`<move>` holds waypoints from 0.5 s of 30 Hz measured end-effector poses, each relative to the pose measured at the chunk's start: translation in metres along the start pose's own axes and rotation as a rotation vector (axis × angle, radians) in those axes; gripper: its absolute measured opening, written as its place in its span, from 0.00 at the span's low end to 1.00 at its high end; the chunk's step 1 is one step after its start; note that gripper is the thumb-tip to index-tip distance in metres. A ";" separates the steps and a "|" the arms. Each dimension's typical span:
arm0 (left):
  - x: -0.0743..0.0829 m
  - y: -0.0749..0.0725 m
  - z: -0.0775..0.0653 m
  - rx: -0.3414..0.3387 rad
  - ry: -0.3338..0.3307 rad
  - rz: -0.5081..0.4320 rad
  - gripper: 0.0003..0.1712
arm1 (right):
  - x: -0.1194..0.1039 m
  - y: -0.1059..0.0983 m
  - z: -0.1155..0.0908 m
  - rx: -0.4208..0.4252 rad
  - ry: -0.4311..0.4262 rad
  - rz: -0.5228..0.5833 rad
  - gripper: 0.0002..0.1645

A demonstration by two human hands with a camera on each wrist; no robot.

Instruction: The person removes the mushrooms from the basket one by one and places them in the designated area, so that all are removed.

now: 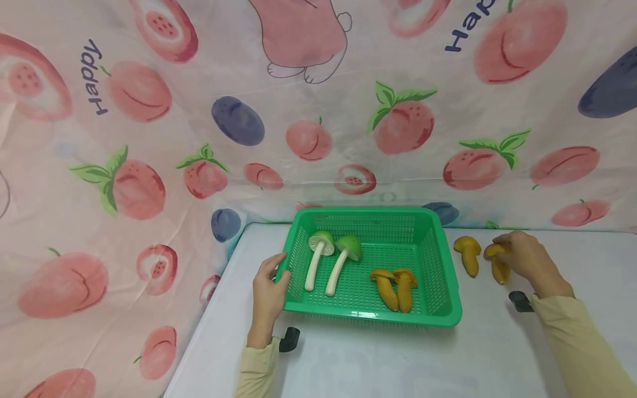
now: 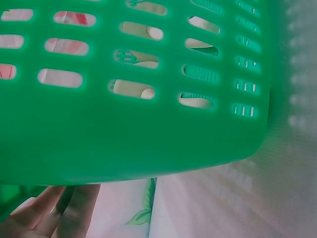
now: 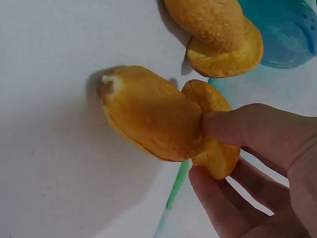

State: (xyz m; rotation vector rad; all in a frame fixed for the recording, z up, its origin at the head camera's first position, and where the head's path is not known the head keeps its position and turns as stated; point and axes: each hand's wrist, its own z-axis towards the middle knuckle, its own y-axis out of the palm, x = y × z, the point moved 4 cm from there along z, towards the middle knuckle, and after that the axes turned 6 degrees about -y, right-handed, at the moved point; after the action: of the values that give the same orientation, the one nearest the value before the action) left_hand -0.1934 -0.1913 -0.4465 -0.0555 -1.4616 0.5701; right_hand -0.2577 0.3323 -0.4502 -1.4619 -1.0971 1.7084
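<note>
My right hand (image 1: 530,257) pinches a yellow-brown toy mushroom (image 3: 153,114) by its cap, thumb on one side and fingers on the other. A second yellow-brown mushroom (image 1: 468,256) lies just left of it on the table. My left hand (image 1: 269,290) holds the left rim of a green slotted basket (image 1: 370,315); in the left wrist view its fingers (image 2: 79,210) pass behind the rim, their tips hidden. Inside the basket, two green-capped mushrooms with long white stems (image 1: 340,265) lie at the left. Two yellow-brown mushrooms (image 1: 395,290) lie side by side at the front right.
The basket stands on a white table (image 1: 358,365), close to its back edge. A fruit-print cloth (image 1: 318,99) hangs behind the table and along its left side. Black wrist devices (image 1: 290,339) sit by both cuffs.
</note>
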 end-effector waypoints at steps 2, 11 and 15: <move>0.000 0.000 0.000 0.000 0.000 0.002 0.24 | 0.002 0.001 0.002 -0.004 -0.004 -0.004 0.21; 0.000 0.000 -0.001 -0.001 -0.011 0.005 0.24 | 0.008 0.005 0.004 -0.020 -0.026 -0.008 0.22; 0.000 0.000 -0.001 -0.001 -0.012 0.007 0.24 | 0.009 0.006 0.005 -0.036 -0.026 0.007 0.23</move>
State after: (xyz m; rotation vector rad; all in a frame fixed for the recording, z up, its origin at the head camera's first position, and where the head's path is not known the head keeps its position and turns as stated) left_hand -0.1925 -0.1913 -0.4461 -0.0580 -1.4742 0.5761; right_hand -0.2641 0.3369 -0.4592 -1.4712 -1.1427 1.7257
